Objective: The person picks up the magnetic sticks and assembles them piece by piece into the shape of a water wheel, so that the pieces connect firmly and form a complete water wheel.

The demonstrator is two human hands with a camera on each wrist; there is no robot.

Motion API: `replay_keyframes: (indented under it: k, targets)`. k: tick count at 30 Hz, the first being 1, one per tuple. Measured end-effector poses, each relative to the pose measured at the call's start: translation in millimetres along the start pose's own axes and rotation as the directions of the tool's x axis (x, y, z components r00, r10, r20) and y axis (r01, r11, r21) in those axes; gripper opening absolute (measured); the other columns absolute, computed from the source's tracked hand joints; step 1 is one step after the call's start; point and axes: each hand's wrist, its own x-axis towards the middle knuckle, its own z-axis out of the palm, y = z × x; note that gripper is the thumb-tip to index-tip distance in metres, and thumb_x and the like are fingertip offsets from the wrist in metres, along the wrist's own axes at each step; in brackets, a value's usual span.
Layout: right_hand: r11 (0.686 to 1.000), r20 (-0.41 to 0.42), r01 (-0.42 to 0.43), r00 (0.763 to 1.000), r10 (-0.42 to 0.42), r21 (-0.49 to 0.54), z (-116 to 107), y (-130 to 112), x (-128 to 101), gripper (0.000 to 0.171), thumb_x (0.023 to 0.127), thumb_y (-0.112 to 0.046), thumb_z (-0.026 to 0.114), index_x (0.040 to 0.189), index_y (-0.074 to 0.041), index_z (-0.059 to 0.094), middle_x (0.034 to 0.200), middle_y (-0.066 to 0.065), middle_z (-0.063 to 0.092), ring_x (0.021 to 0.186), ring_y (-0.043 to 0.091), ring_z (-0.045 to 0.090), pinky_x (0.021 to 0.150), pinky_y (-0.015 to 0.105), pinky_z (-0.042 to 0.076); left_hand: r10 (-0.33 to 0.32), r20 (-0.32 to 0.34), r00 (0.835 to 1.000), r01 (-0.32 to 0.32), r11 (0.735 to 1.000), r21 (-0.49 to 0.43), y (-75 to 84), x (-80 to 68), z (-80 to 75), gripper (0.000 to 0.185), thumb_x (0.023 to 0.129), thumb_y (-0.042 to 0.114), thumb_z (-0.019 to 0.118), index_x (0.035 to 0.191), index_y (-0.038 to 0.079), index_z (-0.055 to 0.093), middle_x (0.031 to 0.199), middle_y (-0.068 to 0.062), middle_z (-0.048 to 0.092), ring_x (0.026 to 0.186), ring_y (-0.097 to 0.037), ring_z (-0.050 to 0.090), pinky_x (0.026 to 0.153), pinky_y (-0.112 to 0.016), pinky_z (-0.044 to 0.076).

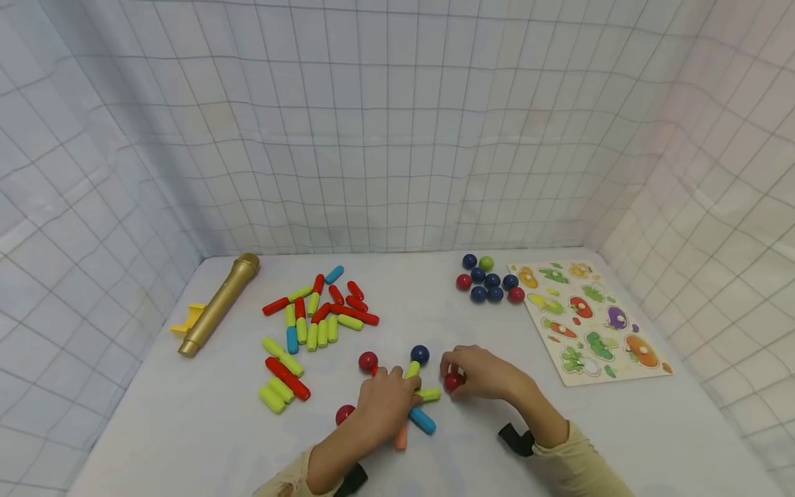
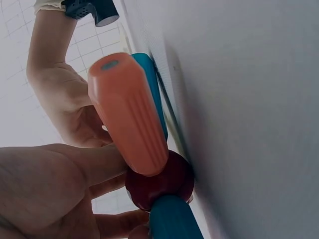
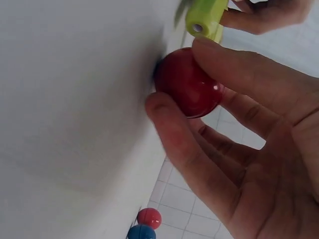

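Note:
My left hand holds a cluster of sticks and balls low over the table. In the left wrist view an orange stick and a blue stick meet at a dark red ball. Yellow-green sticks point out toward the right, and a dark blue ball is at the cluster's far side. Red balls show at its left, partly behind the hand. Close by on the right, my right hand pinches a loose red ball between thumb and fingers, near a yellow-green stick's holed end.
Loose red, yellow-green and blue sticks lie at the left. A gold microphone-shaped piece and a yellow piece sit farther left. Several balls are grouped at the back right, beside a vegetable picture board.

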Motion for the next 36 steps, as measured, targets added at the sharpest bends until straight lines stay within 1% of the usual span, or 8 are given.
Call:
replay_keyframes:
  k: [6, 14, 18, 21, 24, 27, 32, 36]
  targets:
    - [0.999, -0.031, 0.040, 0.999, -0.039, 0.022, 1.8, -1.4, -0.1, 0.026, 0.076, -0.011, 0.081, 0.096, -0.016, 0.065, 0.086, -0.007, 0.059, 0.078, 0.011, 0.051, 0.068, 0.025, 0.044, 0.014, -0.010, 1.000, -0.014, 1.000, -0.004, -1.1, 0.9, -1.9, 0.032, 0.088, 0.041, 0.068, 0.115, 0.023, 0.068, 0.084, -0.005, 0.059, 0.068, -0.017, 0.045, 0.052, -0.023, 0.046]
    - [0.998, -0.010, 0.059, 0.998, -0.058, 0.030, 5.5, -1.8, -1.4, 0.027, 0.076, -0.014, 0.082, 0.096, -0.016, 0.064, 0.085, -0.008, 0.060, 0.077, 0.009, 0.052, 0.069, 0.023, 0.046, 0.017, -0.006, 1.000, -0.017, 0.999, -0.035, -1.3, 0.3, -2.6, 0.034, 0.087, 0.041, 0.069, 0.115, 0.022, 0.067, 0.084, -0.005, 0.059, 0.067, -0.016, 0.046, 0.051, -0.023, 0.045]
    - [0.998, -0.010, 0.061, 0.998, -0.061, 0.018, 5.0, -1.6, -1.3, 0.028, 0.076, -0.016, 0.082, 0.097, -0.017, 0.064, 0.086, -0.009, 0.060, 0.077, 0.008, 0.052, 0.069, 0.022, 0.046, 0.091, -0.025, 0.996, -0.092, 0.996, -0.018, -8.4, -1.2, -13.9, 0.034, 0.085, 0.036, 0.074, 0.116, 0.024, 0.068, 0.093, -0.004, 0.061, 0.074, -0.014, 0.050, 0.057, -0.024, 0.049]
    - [0.998, -0.003, 0.058, 0.998, -0.058, 0.016, 3.7, -1.8, -1.2, 0.028, 0.077, -0.017, 0.082, 0.099, -0.017, 0.065, 0.087, -0.008, 0.060, 0.078, 0.008, 0.053, 0.070, 0.022, 0.047, 0.222, -0.020, 0.975, -0.222, 0.975, 0.017, -15.0, -1.2, -21.4, 0.028, 0.084, 0.029, 0.076, 0.111, 0.029, 0.071, 0.103, -0.001, 0.063, 0.085, -0.014, 0.054, 0.067, -0.024, 0.052]
    - [0.998, 0.002, 0.056, 0.998, -0.056, 0.017, 2.3, -1.6, -1.4, 0.028, 0.077, -0.017, 0.081, 0.100, -0.016, 0.065, 0.088, -0.008, 0.061, 0.078, 0.008, 0.053, 0.070, 0.022, 0.047, 0.353, 0.031, 0.935, -0.354, 0.935, 0.013, -19.3, -0.7, -23.6, 0.024, 0.084, 0.024, 0.076, 0.106, 0.034, 0.073, 0.111, 0.004, 0.066, 0.095, -0.014, 0.056, 0.076, -0.025, 0.053]
    - [0.998, 0.004, 0.054, 0.999, -0.054, 0.030, 1.0, -1.4, -2.1, 0.029, 0.078, -0.015, 0.081, 0.101, -0.016, 0.065, 0.088, -0.008, 0.061, 0.078, 0.009, 0.054, 0.069, 0.022, 0.047, 0.395, 0.067, 0.916, -0.395, 0.919, -0.007, -19.8, -0.2, -20.3, 0.023, 0.085, 0.024, 0.075, 0.104, 0.036, 0.074, 0.113, 0.006, 0.067, 0.097, -0.015, 0.057, 0.077, -0.026, 0.052]
    - [0.997, 0.041, 0.038, 0.998, -0.041, 0.069, -3.0, -1.8, -1.5, 0.031, 0.078, -0.017, 0.081, 0.104, -0.017, 0.065, 0.093, -0.006, 0.064, 0.082, 0.011, 0.054, 0.071, 0.025, 0.047, 0.338, 0.075, 0.938, -0.339, 0.941, 0.002, -16.2, 0.3, -11.6, 0.021, 0.087, 0.025, 0.073, 0.104, 0.036, 0.075, 0.112, 0.004, 0.067, 0.088, -0.014, 0.052, 0.068, -0.024, 0.049]
    - [0.996, 0.035, -0.009, 0.999, 0.006, 0.088, -20.1, 5.8, 4.2, 0.040, 0.077, -0.021, 0.082, 0.113, -0.018, 0.064, 0.101, 0.000, 0.066, 0.087, 0.014, 0.055, 0.073, 0.030, 0.048, 0.294, 0.088, 0.952, -0.297, 0.954, 0.024, -12.3, 1.7, -7.0, 0.021, 0.086, 0.030, 0.073, 0.106, 0.036, 0.075, 0.106, 0.004, 0.065, 0.085, -0.013, 0.048, 0.063, -0.022, 0.047]
